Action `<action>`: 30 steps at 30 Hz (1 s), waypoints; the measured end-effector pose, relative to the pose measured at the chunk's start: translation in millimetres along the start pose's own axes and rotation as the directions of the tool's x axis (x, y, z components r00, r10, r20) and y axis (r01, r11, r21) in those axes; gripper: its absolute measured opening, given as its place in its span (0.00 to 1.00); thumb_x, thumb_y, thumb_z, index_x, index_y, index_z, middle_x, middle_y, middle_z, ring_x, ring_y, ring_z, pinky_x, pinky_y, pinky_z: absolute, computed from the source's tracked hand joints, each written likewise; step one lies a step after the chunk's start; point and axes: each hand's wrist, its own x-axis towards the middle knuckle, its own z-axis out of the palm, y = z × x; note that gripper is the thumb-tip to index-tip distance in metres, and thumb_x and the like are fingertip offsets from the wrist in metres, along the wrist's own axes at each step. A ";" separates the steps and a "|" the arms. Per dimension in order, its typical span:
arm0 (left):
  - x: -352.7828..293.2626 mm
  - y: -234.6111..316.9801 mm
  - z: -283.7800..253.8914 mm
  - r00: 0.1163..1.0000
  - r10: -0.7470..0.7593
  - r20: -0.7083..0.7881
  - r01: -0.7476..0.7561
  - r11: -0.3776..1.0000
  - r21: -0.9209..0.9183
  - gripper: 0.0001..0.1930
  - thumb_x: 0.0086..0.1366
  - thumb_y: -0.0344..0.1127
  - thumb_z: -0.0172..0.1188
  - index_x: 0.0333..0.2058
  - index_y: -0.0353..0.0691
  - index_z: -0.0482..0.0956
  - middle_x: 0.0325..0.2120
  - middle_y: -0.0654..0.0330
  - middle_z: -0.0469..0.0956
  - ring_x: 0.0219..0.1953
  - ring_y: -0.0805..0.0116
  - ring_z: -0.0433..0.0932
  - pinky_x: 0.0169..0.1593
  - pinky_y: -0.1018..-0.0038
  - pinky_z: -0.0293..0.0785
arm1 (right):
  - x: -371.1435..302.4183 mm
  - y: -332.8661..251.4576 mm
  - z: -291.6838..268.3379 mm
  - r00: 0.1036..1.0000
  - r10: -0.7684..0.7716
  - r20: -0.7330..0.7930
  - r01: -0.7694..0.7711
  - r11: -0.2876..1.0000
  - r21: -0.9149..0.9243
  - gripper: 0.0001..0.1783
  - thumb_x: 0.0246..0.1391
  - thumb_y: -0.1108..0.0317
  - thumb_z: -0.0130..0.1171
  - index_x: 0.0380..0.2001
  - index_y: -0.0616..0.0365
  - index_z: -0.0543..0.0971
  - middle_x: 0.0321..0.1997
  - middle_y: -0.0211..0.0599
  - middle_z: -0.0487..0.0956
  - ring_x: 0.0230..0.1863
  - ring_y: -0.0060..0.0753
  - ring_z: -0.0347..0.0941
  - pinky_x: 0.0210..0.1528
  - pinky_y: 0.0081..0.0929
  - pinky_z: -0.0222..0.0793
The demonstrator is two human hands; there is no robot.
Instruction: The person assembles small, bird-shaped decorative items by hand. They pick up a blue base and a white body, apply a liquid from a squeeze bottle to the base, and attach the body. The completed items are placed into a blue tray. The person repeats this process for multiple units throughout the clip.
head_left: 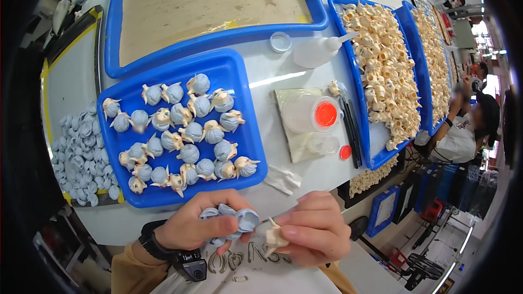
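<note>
Several curved blue-grey doll hair shells (pixel 248 220) are bunched in my left hand (pixel 204 220), its fingers curled round them. Close by on the right, my right hand (pixel 316 231) pinches a cream doll head (pixel 275 237) with pointed ears between thumb and fingers. The head and the shells are apart. Beyond my hands lies a blue tray (pixel 180 65) with rows of doll heads (pixel 180 113) wearing blue-grey hair. More loose hair shells (pixel 81 152) are piled to its left.
On the right, a blue tray (pixel 357 81) holds many cream heads. Between the trays stand a white squeeze bottle (pixel 317 53), a tub with a red centre (pixel 305 111), black pens (pixel 350 130) and a crumpled white cloth (pixel 283 178). A large shallow tray (pixel 212 5) lies behind; another person (pixel 457 133) is far right.
</note>
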 end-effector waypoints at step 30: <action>-3.8 2.5 7.4 1.000 0.013 -0.014 -0.009 0.961 0.275 0.21 0.62 0.49 0.50 0.44 0.37 0.68 0.23 0.65 0.71 0.19 0.82 0.68 0.21 0.84 0.67 | 8.7 -7.4 23.0 0.988 0.015 0.155 0.015 0.982 -0.188 0.26 0.31 0.64 0.67 0.38 0.62 0.76 0.29 0.32 0.73 0.24 0.29 0.67 0.28 0.25 0.62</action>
